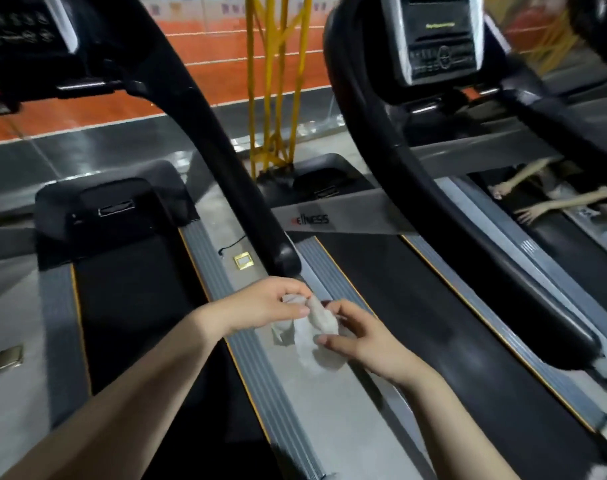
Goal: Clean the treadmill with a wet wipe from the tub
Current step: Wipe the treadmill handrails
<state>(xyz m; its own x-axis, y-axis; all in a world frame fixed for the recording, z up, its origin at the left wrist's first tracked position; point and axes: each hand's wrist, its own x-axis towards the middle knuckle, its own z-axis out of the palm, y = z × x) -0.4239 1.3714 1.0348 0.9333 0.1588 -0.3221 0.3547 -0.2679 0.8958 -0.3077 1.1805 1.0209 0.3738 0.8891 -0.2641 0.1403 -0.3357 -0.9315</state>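
Observation:
A crumpled white wet wipe (pixel 315 327) hangs between both hands, above the grey floor gap between two treadmills. My left hand (pixel 264 306) pinches its upper left part with thumb and fingers. My right hand (pixel 357 336) holds the wipe's right side, fingers curled around it. The left treadmill (pixel 132 306) has a black belt and grey ribbed side rails. The right treadmill (pixel 416 306) lies under a thick black handrail (pixel 502 289). No tub is in view.
A black upright arm (pixel 232 161) of the left treadmill ends just above my hands. Two consoles (pixel 440 39) sit at the top. A yellow frame (pixel 277 81) stands at the back. A mirror at far right reflects a person's arms (pixel 544 202).

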